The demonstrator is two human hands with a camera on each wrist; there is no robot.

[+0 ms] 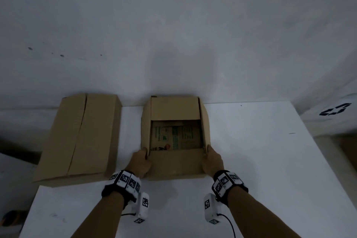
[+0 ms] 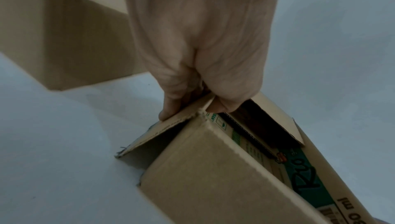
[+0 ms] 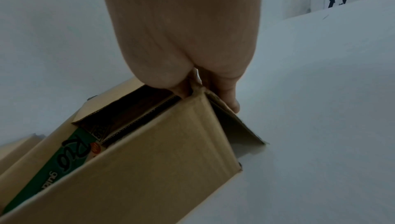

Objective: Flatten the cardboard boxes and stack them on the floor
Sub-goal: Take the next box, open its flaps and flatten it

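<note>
An open cardboard box (image 1: pixel 174 164) stands on the white table (image 1: pixel 260 160), flaps spread, with green print showing inside it. My left hand (image 1: pixel 142 159) grips its near left corner, thumb inside and fingers outside on the side flap (image 2: pixel 149 136). My right hand (image 1: pixel 211 159) grips the near right corner the same way, fingers on the right side flap (image 3: pixel 233 118). In the wrist views the box (image 2: pixel 213 177) (image 3: pixel 149 160) fills the lower part, with each hand (image 2: pixel 192 99) (image 3: pixel 205 89) pinching at the corner crease. A second cardboard box (image 1: pixel 81 137), closed, lies to the left.
The white wall (image 1: pixel 173 35) rises right behind both boxes. A white bin with a recycling mark (image 1: pixel 335 112) stands beyond the table's right edge. Bare table surface lies to the right of the open box and in front of it. The closed box (image 2: pixel 64 33) overhangs the table's left side.
</note>
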